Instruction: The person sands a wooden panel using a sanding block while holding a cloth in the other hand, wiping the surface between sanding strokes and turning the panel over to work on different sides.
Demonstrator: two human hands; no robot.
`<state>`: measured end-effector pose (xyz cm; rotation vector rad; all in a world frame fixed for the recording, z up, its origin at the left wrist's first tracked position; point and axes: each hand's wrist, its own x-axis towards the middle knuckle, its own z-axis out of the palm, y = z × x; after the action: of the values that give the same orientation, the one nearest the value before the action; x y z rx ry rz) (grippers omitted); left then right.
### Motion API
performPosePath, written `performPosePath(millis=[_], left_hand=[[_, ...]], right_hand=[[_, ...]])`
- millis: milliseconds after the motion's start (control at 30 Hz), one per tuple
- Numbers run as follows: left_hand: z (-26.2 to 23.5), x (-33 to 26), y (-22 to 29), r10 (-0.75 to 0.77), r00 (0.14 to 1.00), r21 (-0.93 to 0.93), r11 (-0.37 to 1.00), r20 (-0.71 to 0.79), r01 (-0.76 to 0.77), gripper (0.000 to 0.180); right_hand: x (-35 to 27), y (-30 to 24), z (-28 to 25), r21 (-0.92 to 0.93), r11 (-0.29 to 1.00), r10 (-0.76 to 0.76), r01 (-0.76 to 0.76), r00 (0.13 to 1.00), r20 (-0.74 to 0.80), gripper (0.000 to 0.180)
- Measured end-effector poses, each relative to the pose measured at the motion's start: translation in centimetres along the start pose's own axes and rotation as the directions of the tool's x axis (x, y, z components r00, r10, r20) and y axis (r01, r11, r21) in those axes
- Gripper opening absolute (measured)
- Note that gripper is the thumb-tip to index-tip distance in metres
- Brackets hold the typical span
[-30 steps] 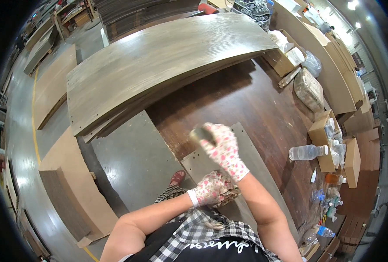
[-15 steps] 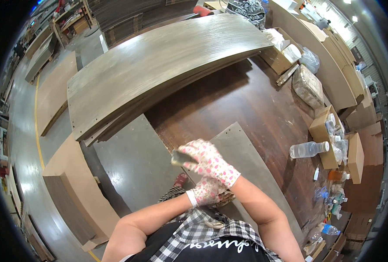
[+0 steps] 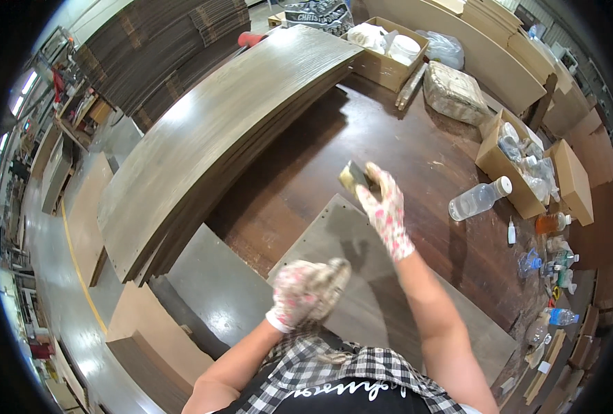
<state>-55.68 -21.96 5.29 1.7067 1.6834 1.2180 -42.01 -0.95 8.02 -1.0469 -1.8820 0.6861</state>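
We have our right hand (image 3: 384, 210) stretched out toward twelve o'clock, its gloved fingers (image 3: 374, 185) closed tight on a small sanding block (image 3: 353, 175). The block sits at the very tip of the hand, on its eleven o'clock side, and seems to hang just past the far corner of the grey panel (image 3: 362, 290), over the dark table (image 3: 403, 148) rather than on the panel; whether it touches the wood we cannot tell.

Our left hand (image 3: 306, 293) lies near the panel's left edge, at about seven o'clock from the block. Its fingers are curled together, palm down on the panel; anything under them is hidden.

The panel's long axis runs from its far corner at eleven o'clock down to four o'clock, passing under our right forearm. So the panel lies back toward us, at about six o'clock from the block, and the right hand is the nearer one to its far end, while the left is the nearer one to the left edge.

At ten o'clock rests a stack of curved boards (image 3: 203, 145). At three o'clock a clear bottle (image 3: 477, 199) lies on its side, well apart from both hands.
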Motion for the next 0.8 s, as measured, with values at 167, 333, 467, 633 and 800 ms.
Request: performPosePath(millis=[167,333,467,633,800], left_hand=[[-1.3,3.7,0.8,0.06,0.998,0.498,0.865,0.022,-0.063,0.023],[1.5,8.2,-1.6,-0.074,0.997,0.542,0.836,-0.033,0.08,0.019],[1.3,11.9,-4.3,-0.02,0.996,0.621,0.78,-0.09,0.072,0.025],[0.0,9.3,-2.4,-0.231,0.973,0.511,0.837,0.002,0.197,0.022],[1.0,13.6,-4.8,-0.079,0.997,0.606,0.793,-0.002,0.064,0.025]], right_hand=[[-7.9,1.9,0.4,0.488,0.836,0.356,-0.251,0.925,-0.134,0.046],[-7.6,2.7,0.3,0.6,0.758,0.413,-0.256,0.9,-0.136,0.052],[-7.0,1.9,0.8,0.619,0.745,0.398,-0.248,0.91,-0.115,0.055],[-7.1,2.2,-0.1,0.634,0.725,0.43,-0.269,0.896,-0.111,0.055],[-6.9,0.9,0.8,0.648,0.716,0.407,-0.259,0.909,-0.086,0.056]])
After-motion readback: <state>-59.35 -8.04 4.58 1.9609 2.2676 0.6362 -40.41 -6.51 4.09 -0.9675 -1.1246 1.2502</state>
